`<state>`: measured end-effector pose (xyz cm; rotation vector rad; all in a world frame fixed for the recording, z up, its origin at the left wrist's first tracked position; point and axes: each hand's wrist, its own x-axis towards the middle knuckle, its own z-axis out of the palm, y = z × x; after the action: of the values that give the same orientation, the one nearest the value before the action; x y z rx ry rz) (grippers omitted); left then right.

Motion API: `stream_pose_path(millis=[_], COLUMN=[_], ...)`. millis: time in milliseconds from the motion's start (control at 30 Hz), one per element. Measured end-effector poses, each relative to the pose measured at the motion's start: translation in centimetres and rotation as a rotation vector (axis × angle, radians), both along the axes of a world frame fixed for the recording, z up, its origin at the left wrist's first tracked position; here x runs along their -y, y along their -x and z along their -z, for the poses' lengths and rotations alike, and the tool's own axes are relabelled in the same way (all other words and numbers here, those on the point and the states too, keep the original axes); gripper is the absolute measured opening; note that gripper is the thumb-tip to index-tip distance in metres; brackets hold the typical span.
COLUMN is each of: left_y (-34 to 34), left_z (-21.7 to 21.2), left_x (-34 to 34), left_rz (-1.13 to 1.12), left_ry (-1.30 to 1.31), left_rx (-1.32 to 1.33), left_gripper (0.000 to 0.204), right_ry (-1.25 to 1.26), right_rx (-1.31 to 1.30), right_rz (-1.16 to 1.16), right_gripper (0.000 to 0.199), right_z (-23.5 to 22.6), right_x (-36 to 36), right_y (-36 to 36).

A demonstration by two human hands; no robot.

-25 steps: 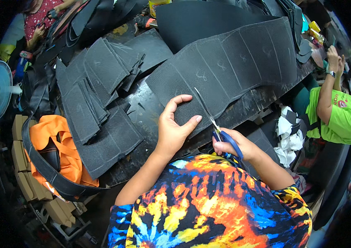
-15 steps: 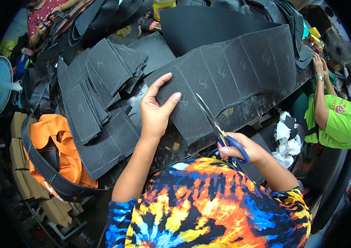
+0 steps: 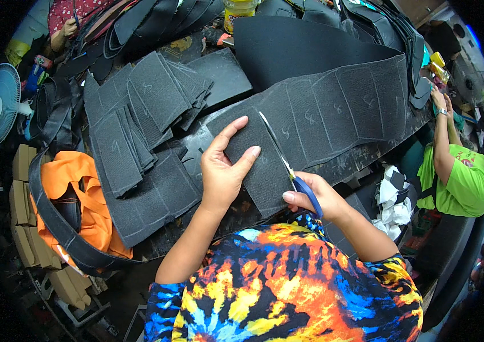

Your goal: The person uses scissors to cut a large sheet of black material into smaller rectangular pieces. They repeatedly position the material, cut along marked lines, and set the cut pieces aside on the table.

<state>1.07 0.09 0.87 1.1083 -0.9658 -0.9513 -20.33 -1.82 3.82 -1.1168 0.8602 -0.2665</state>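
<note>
A long black sheet [image 3: 344, 108], textured like leather and marked off by pale drawn lines, lies across the worktable. My left hand [image 3: 222, 174] holds its near-left end, thumb and index finger spread over the top; the other fingers are hidden. In my right hand [image 3: 313, 196] is a pair of scissors [image 3: 307, 194] with blue handles. Their blades reach far across the sheet along a line just right of my left thumb and look nearly closed. Left of my left hand, several cut dark rectangles [image 3: 159, 91] lie in loose overlapping piles on another marked dark piece [image 3: 156, 199].
Orange cloth [image 3: 76, 199] hangs within a black band at the table's left, near a fan [image 3: 0, 105]. A large smooth black sheet [image 3: 304, 54] and a yellow-labelled jar [image 3: 239, 10] are at the back. A person in green [image 3: 461, 176] works at right, another in red [image 3: 79, 11] at far left.
The scissors have moved farther up across the sheet, away from me, and their blades have come closer together. My left hand still holds the sheet. The whole view has shifted slightly.
</note>
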Motion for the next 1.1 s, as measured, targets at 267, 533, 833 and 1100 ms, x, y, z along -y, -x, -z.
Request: stream_pose_path(millis=[267,533,833,1100], left_y=[0.2,-0.5,-7.2,-8.2], left_z=[-0.3,-0.1,-3.8,-5.0], left_x=[-0.6,-1.1,-3.4,-4.2], left_rz=[0.002,0.017,0.308,0.477], left_ry=[-0.013,-0.036,-0.132,-0.205], left_rx=[-0.072,-0.033,0.247,0.405], left_gripper=[0.053,0.049,0.026,0.037], right_ry=[0.003,-0.038,0.044,0.264], right_rx=[0.041,0.087,0.191,0.053], right_rz=[0.012,0.079,-0.282,-0.499], right_gripper=[0.035,0.026,0.030,0.045], right_z=[0.0,0.3,0.3,-0.4], right_x=[1.3,1.3,2.3,1.2], right_y=[-1.9,-2.4,0.6,1.4])
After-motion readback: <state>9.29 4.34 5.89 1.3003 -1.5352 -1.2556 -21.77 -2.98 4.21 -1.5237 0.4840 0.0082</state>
